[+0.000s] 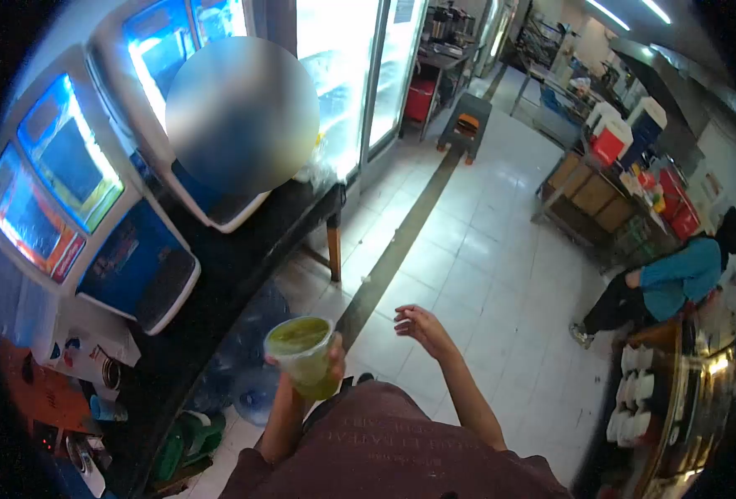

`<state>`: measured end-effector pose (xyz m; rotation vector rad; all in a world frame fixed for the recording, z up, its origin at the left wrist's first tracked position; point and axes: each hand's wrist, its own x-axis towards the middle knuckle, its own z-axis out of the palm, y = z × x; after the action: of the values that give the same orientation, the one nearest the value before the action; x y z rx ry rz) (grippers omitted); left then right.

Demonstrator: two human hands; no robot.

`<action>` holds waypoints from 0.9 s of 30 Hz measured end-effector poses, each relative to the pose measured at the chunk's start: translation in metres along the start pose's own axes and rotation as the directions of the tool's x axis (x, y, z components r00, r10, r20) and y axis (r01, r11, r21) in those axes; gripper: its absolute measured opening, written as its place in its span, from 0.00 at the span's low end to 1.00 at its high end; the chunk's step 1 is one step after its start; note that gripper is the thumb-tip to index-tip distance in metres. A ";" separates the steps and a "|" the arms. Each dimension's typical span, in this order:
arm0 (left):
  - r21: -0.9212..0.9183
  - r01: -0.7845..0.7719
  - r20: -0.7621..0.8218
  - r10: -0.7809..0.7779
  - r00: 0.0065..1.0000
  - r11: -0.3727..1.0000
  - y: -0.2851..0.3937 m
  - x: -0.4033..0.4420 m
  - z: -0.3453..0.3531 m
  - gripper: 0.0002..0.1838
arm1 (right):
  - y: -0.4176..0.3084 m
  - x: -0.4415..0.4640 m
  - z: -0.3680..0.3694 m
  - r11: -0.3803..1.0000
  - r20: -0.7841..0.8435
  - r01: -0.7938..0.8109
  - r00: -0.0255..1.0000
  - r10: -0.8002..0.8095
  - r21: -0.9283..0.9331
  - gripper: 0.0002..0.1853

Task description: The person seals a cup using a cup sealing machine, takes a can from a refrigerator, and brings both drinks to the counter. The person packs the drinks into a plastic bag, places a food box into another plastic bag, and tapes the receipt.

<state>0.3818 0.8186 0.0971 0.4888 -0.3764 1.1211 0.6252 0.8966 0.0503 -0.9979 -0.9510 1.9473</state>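
A clear plastic cup (303,359) of green drink is in my left hand (335,359), whose fingers wrap round its side. The cup stands nearly upright in front of my body, and green liquid shows through its wall and top. My right hand (422,327) is raised over the floor to the right of the cup, its fingers loosely bent and apart, holding nothing. To the left of the cup runs a dark counter (218,274), with drink dispensers (139,279) standing on it.
Large water jugs (256,395) sit beneath the counter. Lit glass-door fridges (339,83) stand ahead. A flat trolley (466,125) is farther along the tiled floor (468,249). At right, a person in a teal top (680,279) bends near a loaded metal table (580,195).
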 end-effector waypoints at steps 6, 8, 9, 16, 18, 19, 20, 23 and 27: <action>0.156 -0.071 0.001 0.072 0.997 0.985 0.024 0.068 -0.025 0.48 | -0.148 0.205 -0.001 0.942 0.169 0.281 0.953 -0.251 -0.183 0.15; 0.183 -0.153 -0.093 0.172 0.981 0.971 0.016 0.072 -0.038 0.41 | -0.200 0.296 0.020 0.896 0.334 0.372 0.899 -0.283 -0.242 0.14; 0.218 -0.195 -0.140 0.229 0.963 0.956 0.009 0.075 -0.043 0.39 | -0.232 0.325 0.047 0.889 0.307 0.398 0.895 -0.323 -0.228 0.13; 0.635 -0.493 -0.409 0.800 0.439 0.594 -0.063 0.182 -0.035 0.24 | -0.319 0.577 0.199 0.132 0.392 0.872 0.342 -0.854 -0.472 0.19; 0.723 -0.489 -0.400 0.873 0.278 0.487 -0.076 0.224 -0.033 0.21 | -0.319 0.589 0.220 0.191 0.356 0.835 0.412 -0.839 -0.516 0.17; 0.752 -0.484 -0.395 0.894 0.213 0.447 -0.083 0.242 -0.034 0.19 | -0.321 0.584 0.224 0.237 0.333 0.814 0.457 -0.825 -0.530 0.16; 0.777 -0.470 -0.390 0.907 0.163 0.418 -0.088 0.257 -0.036 0.18 | -0.323 0.579 0.228 0.285 0.307 0.789 0.504 -0.807 -0.544 0.15; 0.771 -0.524 -0.364 0.926 0.104 0.362 -0.099 0.286 -0.052 0.16 | -0.312 0.605 0.224 0.393 0.381 0.806 0.565 -0.732 -0.441 0.10; 0.825 -0.489 -0.254 0.959 0.124 0.282 -0.104 0.315 -0.064 0.17 | -0.308 0.618 0.218 0.378 0.403 0.852 0.508 -0.761 -0.361 0.07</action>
<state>0.6039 1.0567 0.1892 0.2332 0.6300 2.4741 0.2575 1.5001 0.2087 -0.4158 -1.7384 0.9027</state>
